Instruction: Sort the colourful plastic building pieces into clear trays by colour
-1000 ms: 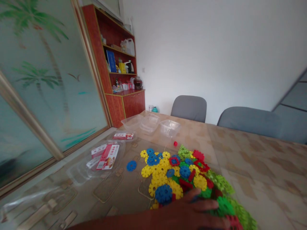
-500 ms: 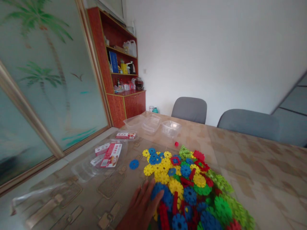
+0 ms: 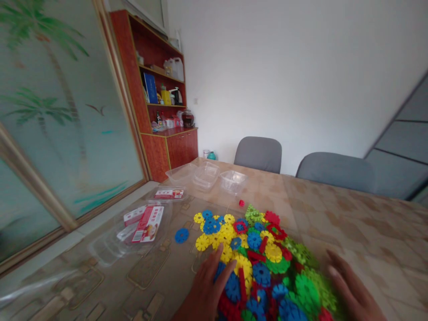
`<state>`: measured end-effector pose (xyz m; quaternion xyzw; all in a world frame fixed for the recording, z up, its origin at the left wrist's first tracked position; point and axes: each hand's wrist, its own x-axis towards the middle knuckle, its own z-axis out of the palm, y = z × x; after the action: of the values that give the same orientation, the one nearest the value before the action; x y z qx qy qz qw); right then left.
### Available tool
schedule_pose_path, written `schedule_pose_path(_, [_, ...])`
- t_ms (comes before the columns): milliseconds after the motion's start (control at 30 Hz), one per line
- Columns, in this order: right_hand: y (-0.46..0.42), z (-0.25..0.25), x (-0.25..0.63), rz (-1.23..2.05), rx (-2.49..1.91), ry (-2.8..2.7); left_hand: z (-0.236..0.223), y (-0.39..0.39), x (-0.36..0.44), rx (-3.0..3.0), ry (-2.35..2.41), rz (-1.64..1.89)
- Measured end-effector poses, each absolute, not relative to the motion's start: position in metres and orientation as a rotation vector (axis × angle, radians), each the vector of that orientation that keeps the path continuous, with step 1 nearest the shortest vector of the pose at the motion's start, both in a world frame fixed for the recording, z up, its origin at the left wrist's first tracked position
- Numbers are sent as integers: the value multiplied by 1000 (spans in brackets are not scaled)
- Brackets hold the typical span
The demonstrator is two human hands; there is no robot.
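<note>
A frosted glass sliding door [image 3: 67,111] painted with palm trees is running along the left side of the worktop [image 3: 374,232], which is wearing a patterned beige-and-brown cover. A red wooden cabinet [image 3: 169,154] is standing beyond the worktop's far left corner, its shelves crowded with bottles and boxes. Two grey chairs [image 3: 258,154] are facing the far edge.

A heap of plastic snowflake building pieces [image 3: 257,263] in yellow, blue, red and green is spreading across the near part of the worktop, right of centre. Three clear plastic tubs [image 3: 233,182] are sitting together beyond it, and a clear plastic tray [image 3: 133,236] holding red-and-white cardboard packaging [image 3: 147,224] is lying to its left.

The left hand [image 3: 203,290] is pressing into the heap's near left side, its fingers [image 3: 222,261] spread and lying over yellow and blue pieces, pinching nothing that shows. The right hand [image 3: 351,290] is curving in at the heap's right edge, its fingers [image 3: 337,267] open and slightly spread beside the green pieces; whether they are touching is hard to tell.

A lone blue snowflake piece [image 3: 182,235] is lying just left of the heap, and a small red piece [image 3: 241,203] is resting just beyond it.
</note>
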<state>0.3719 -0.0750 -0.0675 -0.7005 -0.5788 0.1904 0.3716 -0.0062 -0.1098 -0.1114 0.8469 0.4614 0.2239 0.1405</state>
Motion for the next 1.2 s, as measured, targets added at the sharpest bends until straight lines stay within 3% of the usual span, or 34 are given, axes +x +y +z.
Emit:
schedule_pose_path(333, [-63, -44, 292, 785, -1531, -1453, -56, -87, 44, 1888, 1148, 838])
schedule_pose_path(600, [-60, -44, 274, 1070, -1215, -1330, -45, -76, 74, 2234, 764, 867])
schedule_pose_path(1000, [-81, -15, 263, 825, -739, -1986, -8, -85, 30, 2797, 487, 972])
schedule_pose_path(1100, [-80, -14, 264, 810, -768, -1914, -16, -100, 12, 2816, 666, 1039])
schedule_pose_path(1200, [-72, -24, 269, 832, -916, -1677, -24, -129, 10, 2857, 688, 892])
